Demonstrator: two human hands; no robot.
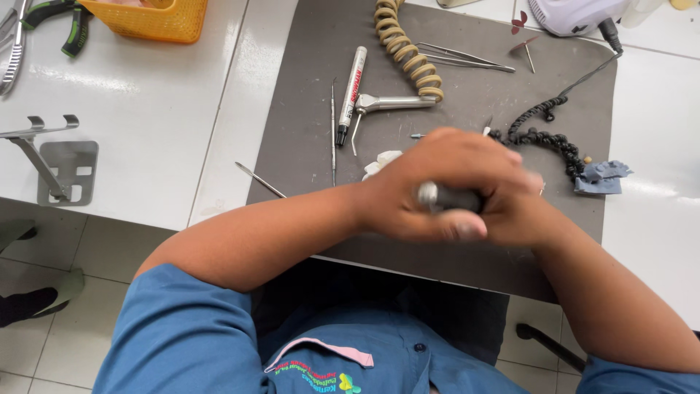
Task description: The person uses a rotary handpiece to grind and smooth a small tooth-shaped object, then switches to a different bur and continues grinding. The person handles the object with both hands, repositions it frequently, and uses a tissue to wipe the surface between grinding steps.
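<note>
Both hands clasped together over the front edge of the grey mat (306, 131). Left hand (430, 186) lies on top, its grip closed round a dark handpiece (453, 198) with a metal end that pokes out between thumb and fingers. Right hand (521, 215) sits under and beside the left, its grip wrapped tight, touching the same handpiece; what else it holds is hidden. Image blurred here, so finger detail is unclear.

Just behind the left hand: a small white piece (380, 163), partly covered by the knuckles. Black coiled cord (543, 135) runs from near the hands up towards a white unit (576, 14) at the top edge. Blue-grey dental cast (601, 177) lies at the mat's right edge.

Further out on the mat: a marker pen (351, 86), a thin metal probe (333, 131), an air-syringe tip (386, 104) on a beige coiled hose (405, 47), tweezers (467, 58). Another slim instrument (259, 179) lies across the mat's left edge.

White table (146, 124) carries a yellow basket (157, 20), green-handled pliers (73, 29) and a metal bracket (62, 164).
</note>
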